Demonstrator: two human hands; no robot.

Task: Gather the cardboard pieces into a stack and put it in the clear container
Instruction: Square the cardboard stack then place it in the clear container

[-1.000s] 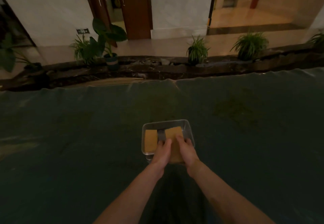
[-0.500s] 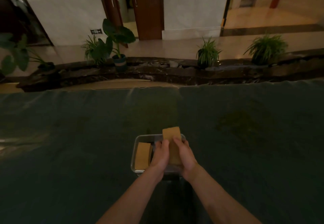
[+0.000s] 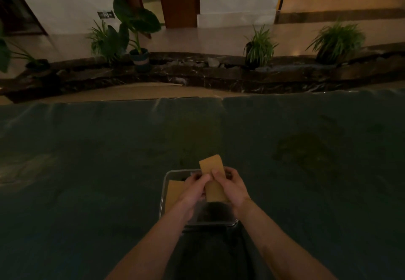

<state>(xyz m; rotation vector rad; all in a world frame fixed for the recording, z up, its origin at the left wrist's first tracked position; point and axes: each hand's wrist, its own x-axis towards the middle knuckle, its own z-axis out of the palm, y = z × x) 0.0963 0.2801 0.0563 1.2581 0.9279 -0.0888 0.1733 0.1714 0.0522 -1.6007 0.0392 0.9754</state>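
A tan cardboard piece (image 3: 213,179) is held upright and slightly tilted above the clear container (image 3: 163,200). My left hand (image 3: 192,188) grips its left edge and my right hand (image 3: 232,188) grips its right edge. Whether it is one piece or a thin stack, I cannot tell. A second cardboard piece (image 3: 174,193) lies flat in the left half of the container, partly hidden by my left hand. The container sits on the dark green cloth near the front edge.
The dark green table cloth (image 3: 87,170) stretches wide on all sides of the container. Beyond its far edge runs a dark stone planter ledge (image 3: 197,73) with several potted plants (image 3: 259,47).
Both hands have lifted the cardboard piece out of the container and stood it more upright. The camera view has tilted up, so the container sits lower in the frame.
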